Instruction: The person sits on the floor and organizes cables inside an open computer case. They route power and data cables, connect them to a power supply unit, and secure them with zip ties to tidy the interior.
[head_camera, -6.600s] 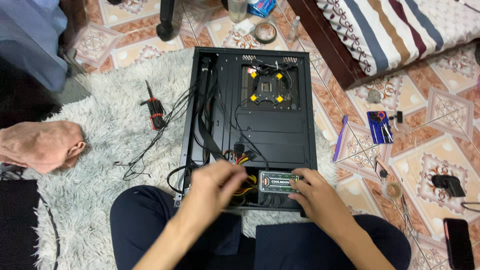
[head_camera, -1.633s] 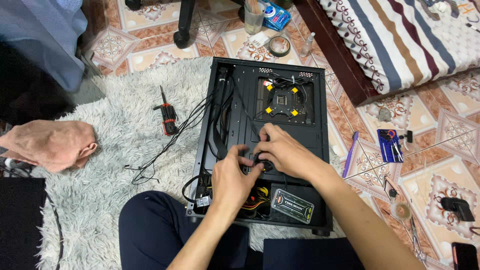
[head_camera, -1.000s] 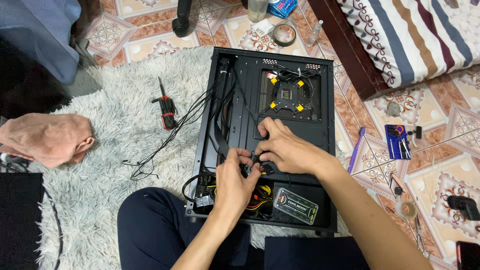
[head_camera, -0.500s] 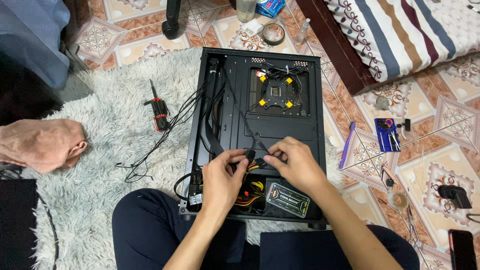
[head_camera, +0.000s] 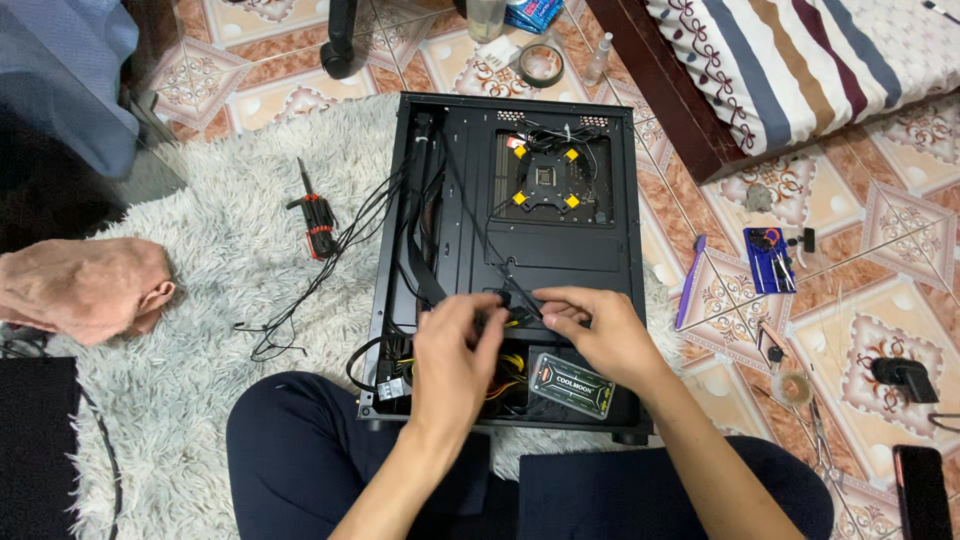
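Both pinching black cable (head_camera: 503, 303) over case (head_camera: 400, 240) at 6 o'clock: left hand (head_camera: 452, 355), right hand (head_camera: 598, 333), fingers narrow, keeping it taut.

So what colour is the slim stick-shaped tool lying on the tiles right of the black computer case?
Purple, seen clearly in the head view.

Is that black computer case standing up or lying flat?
Lying flat: the computer case rests on the shaggy rug, open side up, its cables showing.
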